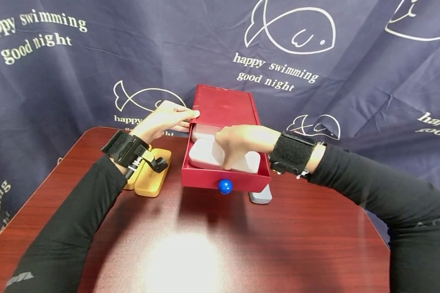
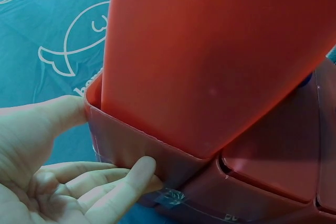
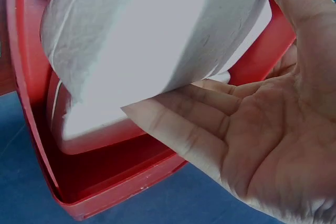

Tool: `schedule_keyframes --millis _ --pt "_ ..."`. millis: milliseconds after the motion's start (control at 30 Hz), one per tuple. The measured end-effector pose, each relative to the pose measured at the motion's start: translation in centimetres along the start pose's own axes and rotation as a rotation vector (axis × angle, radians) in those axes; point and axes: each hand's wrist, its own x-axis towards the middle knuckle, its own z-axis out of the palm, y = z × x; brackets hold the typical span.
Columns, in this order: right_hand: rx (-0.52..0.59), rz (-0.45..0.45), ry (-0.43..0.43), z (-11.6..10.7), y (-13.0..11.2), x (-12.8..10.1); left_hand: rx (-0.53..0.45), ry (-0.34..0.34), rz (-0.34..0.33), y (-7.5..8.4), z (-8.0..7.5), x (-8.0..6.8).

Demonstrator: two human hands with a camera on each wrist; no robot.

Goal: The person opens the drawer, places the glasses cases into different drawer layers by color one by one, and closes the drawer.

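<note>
The grey case [image 1: 223,156] sits at the front of the pulled-out red drawer [image 1: 225,179], a second one behind it, and your right hand [image 1: 242,142] has its fingers hooked under the case, thumb on top, gripping it. Your left hand [image 1: 165,120] pinches the corner of the red box [image 1: 223,106], steadying it. Looks like a lift-out or set-down; next move wants a clean vertical path past the drawer walls.

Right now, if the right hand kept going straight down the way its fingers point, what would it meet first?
The right hand points down into the open red drawer. Its fingers already touch the front white case, so nothing else comes first. Below that case probably lies the drawer floor, though depth is unclear.
</note>
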Motion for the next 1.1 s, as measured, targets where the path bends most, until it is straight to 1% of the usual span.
schedule_keyframes --millis 133,267,367,633,800,1100 --pt "-0.004 -0.006 0.003 0.14 0.11 0.09 -0.01 -0.003 -0.001 -0.03 0.03 0.14" --pt "-0.017 -0.002 0.009 0.04 0.1 0.19 -0.038 0.009 -0.01 0.05 0.02 0.32" --pt "-0.022 0.003 0.017 0.07 0.11 0.27 -0.041 0.019 -0.011 0.01 -0.01 0.39" --pt "-0.041 -0.018 0.039 0.46 0.14 0.46 -0.023 0.003 -0.015 -0.16 0.08 0.33" --pt "-0.032 -0.028 0.056 0.42 0.27 0.36 0.001 0.002 -0.002 -0.28 -0.13 0.25" --pt "-0.03 -0.015 0.05 0.46 0.04 0.42 0.015 -0.006 -0.008 -0.13 -0.16 0.18"
